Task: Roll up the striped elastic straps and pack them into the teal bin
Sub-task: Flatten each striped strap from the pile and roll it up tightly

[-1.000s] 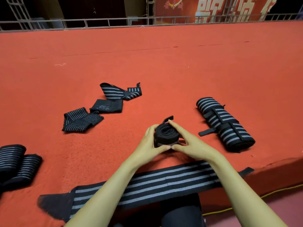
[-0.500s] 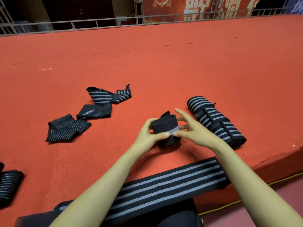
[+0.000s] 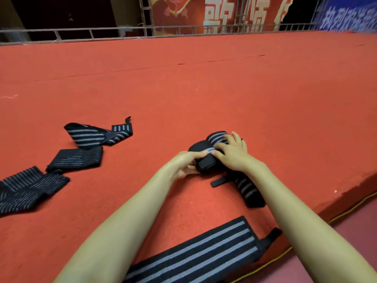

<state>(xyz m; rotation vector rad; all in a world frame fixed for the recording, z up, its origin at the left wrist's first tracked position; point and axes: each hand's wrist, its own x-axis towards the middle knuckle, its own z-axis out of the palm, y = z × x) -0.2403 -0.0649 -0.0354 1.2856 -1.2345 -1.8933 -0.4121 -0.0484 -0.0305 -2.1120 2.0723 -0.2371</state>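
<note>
Head view is showing my left hand [image 3: 183, 163] and right hand [image 3: 233, 153] clamping their grip on the rolled strap [image 3: 205, 163], just beside the big bundle [image 3: 248, 190], so its coils are not springing loose.

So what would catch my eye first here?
Two bare hands meet mid-frame: the left hand and right hand hold a dark roll against the wide red carpet. Loose straps, black with grey stripes, trail away on the left. A flat strap lies stretched out near the bottom edge.
</note>
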